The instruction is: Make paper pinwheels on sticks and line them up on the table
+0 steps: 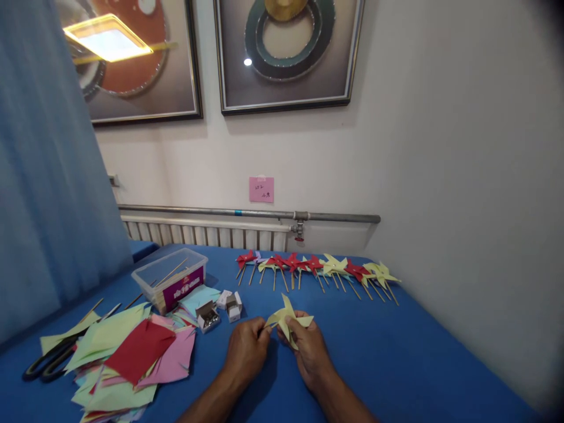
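A pale yellow paper pinwheel [287, 320] is held over the blue cloth in front of me. My right hand [311, 346] grips it, with the thumb pressed over its middle. Close on its left, my left hand [247, 345] is closed in a pinch, apparently on the pinwheel's thin wooden stick, most of which is hidden by the fingers. Beyond my hands lie two small white boxes; the nearer box [208, 316] is open with small shiny metal pieces inside, and the other box [233, 306] stands beside it.
Finished red and yellow pinwheels [293, 262] lie in a row along the back. A clear plastic tub [183, 288] holds wooden sticks. At left, cut paper squares [141, 351] are piled beside black-handled scissors [53, 358]. A blue curtain [57, 176] hangs at far left.
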The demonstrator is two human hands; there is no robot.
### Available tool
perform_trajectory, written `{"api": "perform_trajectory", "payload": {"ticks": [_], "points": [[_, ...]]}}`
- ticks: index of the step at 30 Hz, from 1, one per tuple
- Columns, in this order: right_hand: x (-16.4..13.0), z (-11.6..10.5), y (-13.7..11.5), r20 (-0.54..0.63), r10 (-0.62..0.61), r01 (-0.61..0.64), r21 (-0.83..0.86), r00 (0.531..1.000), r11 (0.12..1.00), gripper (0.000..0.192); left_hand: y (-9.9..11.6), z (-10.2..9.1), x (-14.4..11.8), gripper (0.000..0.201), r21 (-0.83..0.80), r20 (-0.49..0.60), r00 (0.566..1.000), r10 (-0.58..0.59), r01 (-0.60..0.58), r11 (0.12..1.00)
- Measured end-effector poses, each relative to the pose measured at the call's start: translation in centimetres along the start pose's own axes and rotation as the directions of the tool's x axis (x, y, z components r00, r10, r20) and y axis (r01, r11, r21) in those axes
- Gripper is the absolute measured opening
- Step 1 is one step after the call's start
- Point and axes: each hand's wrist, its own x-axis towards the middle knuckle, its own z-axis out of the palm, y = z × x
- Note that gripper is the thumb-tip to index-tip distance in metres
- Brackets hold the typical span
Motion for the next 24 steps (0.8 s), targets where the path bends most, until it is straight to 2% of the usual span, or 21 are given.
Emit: {"api": "perform_trajectory", "payload": {"ticks": [4,8,16,20,22,24], "points": [[0.9,-0.8,-0.4,-0.080,-0.026,0.025,-0.004,0.996,1.000,0.036,0.0,-0.5,0.2,0.016,-0.017,-0.002,1.000,-0.010,0.010,1.000],[1.8,-1.9,-1.1,-0.174,-0.051,0.050,-0.009,0.983,0.999,0.036,-0.2,-1.0,0.3,0.017,0.060,-0.011,1.000,-0.008,0.009,0.998],[2.3,-2.6,-0.9,-0.214,-0.067,0.072,0.015,0.975,0.997,0.030,-0.2,-0.9,0.2,0.016,0.219,0.036,0.999,0.028,-0.035,0.975],[2.4,-2.7,-0.9,-0.188,-0.049,0.051,0.007,0.981,0.999,0.032,-0.3,-0.9,0.0,0.017,0.293,0.062,0.997,0.050,-0.067,0.954],[2.6,-2.9,-1.1,-0.182,-0.083,0.085,-0.001,0.980,0.996,0.035,-0.3,-0.8,0.0,0.016,0.291,0.053,0.998,0.047,-0.060,0.955],[3.0,-3.3,-1.4,-0.231,-0.143,0.145,-0.012,0.962,0.989,0.038,-0.2,-0.7,0.1,0.015,0.262,0.020,1.000,0.006,-0.011,0.965]]}}
